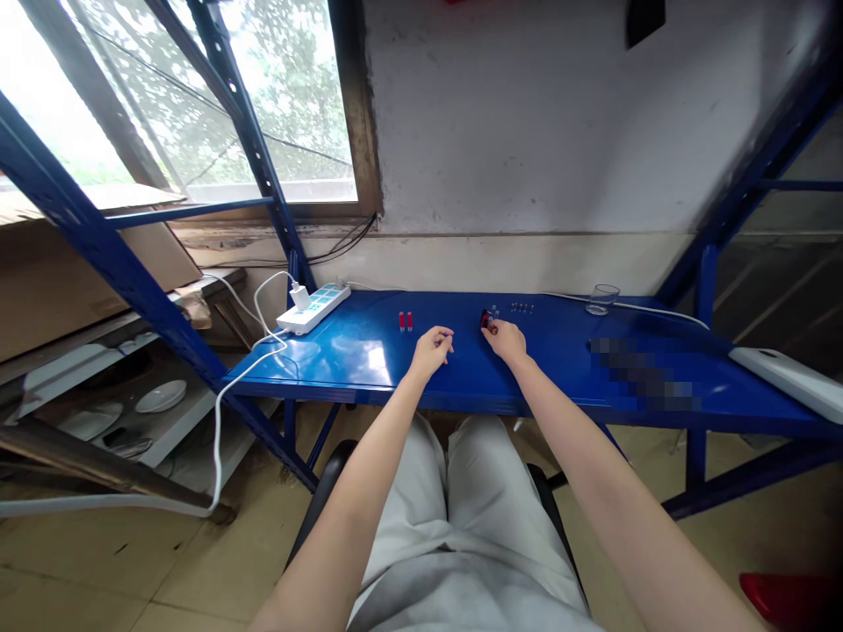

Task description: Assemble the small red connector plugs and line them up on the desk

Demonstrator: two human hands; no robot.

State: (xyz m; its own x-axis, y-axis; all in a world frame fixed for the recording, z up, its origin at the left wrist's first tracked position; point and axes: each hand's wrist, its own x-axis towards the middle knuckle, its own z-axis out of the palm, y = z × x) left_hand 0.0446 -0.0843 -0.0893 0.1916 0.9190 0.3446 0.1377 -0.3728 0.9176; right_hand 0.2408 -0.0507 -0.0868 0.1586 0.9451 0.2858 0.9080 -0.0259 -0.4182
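Note:
Both my hands rest on a blue metal shelf (pixel 369 355) in front of me. My left hand (pixel 431 348) lies near the middle with its fingers curled in a loose pinch; anything in them is too small to see. My right hand (pixel 504 337) is closed around a small red and dark part (pixel 486 320) at its fingertips. Two small red pieces (pixel 405 321) stand side by side to the left of my left hand. A row of several tiny dark parts (pixel 522 308) lies just beyond my right hand.
A white power strip (pixel 314 307) with a plugged charger and white cable sits at the shelf's left end. A clear glass cup (pixel 602 299) stands at the back right. A white flat object (pixel 787 379) lies at the right edge. Blue rack posts frame both sides.

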